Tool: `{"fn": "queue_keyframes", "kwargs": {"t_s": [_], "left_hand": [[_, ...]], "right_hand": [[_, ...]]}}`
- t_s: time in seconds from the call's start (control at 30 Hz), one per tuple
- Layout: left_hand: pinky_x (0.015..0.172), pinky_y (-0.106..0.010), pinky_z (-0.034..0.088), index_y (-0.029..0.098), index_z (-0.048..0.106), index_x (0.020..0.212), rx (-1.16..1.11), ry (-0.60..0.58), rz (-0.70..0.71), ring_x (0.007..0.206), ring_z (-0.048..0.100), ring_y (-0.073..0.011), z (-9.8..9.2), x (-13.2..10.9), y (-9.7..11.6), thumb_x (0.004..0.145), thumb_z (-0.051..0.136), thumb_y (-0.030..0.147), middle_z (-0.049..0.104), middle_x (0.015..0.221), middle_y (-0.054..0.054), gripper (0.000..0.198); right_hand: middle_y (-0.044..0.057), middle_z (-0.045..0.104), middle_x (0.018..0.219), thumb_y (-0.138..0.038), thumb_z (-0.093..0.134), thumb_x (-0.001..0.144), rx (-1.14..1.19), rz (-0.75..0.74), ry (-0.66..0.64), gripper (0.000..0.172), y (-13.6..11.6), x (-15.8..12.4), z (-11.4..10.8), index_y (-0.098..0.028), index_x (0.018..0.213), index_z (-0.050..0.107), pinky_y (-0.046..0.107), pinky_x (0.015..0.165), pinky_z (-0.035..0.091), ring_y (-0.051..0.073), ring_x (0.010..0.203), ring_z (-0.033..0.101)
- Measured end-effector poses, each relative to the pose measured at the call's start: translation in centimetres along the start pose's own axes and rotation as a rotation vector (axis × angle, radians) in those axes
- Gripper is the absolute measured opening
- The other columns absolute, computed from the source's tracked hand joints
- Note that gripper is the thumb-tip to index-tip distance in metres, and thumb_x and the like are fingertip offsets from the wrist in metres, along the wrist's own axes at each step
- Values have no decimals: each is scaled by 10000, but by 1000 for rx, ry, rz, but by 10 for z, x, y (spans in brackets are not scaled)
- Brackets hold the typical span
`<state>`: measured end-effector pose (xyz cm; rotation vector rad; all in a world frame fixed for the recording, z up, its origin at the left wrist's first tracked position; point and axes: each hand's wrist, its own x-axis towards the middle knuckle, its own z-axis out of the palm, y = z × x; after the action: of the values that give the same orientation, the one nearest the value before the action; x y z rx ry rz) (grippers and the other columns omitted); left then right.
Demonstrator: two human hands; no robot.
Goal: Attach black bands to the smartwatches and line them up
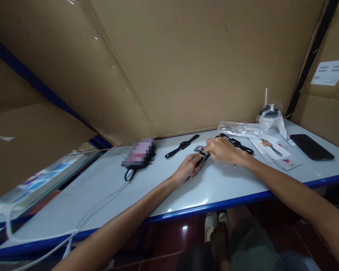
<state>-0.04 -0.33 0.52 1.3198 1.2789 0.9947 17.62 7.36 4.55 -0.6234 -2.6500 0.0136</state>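
Note:
My left hand [188, 165] is closed round a small black piece [203, 155] with shiny parts, just above the table. Over its far end, the fingers of my right hand [219, 148] are pinched together, touching the piece. What exactly the piece is stays hidden by my fingers. Behind my left hand lies a small grey flat part [198, 148]. A long black handled tool with a squarish middle [183, 145] rests to the left. Another black tool of similar shape [235, 142] lies by my right hand, partly covered by it.
Printed cards [274, 150] with a tool picture and a clear plastic package [238, 128] lie on the right. Behind them stands a lidded cup [269, 114] with a straw. A black phone [311, 146] is farther right. A black pouch [139, 160] and white cable [42, 239] lie left.

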Motion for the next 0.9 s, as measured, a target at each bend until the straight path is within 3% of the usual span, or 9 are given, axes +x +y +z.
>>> {"fn": "queue_keyframes", "kwargs": {"t_s": [0.17,0.4,0.53,0.63,0.9], "left_hand": [[322,-183,202,215,432,770,6,-8,-17,333,254,-47,-1,1,-1,893,572,442,358,486,105,294],[313,-187,195,213,447,791,13,0,-4,331,250,-49,1,-1,3,895,569,446,355,490,105,283],[308,-189,195,207,469,807,3,-4,-8,328,250,-52,0,0,1,885,583,438,353,488,106,270],[308,-187,194,211,445,779,3,-1,-10,329,254,-48,0,0,1,888,583,426,360,490,103,278],[310,-184,200,214,443,777,3,5,-5,334,255,-50,0,1,0,900,566,425,353,492,105,274]], "right_hand": [[41,680,858,-62,445,844,-5,-14,-11,431,-2,0,-3,-240,1009,801,310,607,210,138,667,507],[65,697,859,-80,474,849,-78,22,-23,336,1,0,-5,-184,893,790,318,602,205,134,640,492],[41,706,855,-75,471,843,-22,-30,-40,381,-3,0,-3,-229,965,797,307,609,225,138,665,522],[54,713,882,-77,461,855,-60,17,-24,391,-5,0,-4,-215,1012,790,310,606,220,139,664,531],[56,735,864,-100,474,862,-52,-4,-48,335,-4,1,-5,-200,914,789,303,618,246,147,676,544]]}}
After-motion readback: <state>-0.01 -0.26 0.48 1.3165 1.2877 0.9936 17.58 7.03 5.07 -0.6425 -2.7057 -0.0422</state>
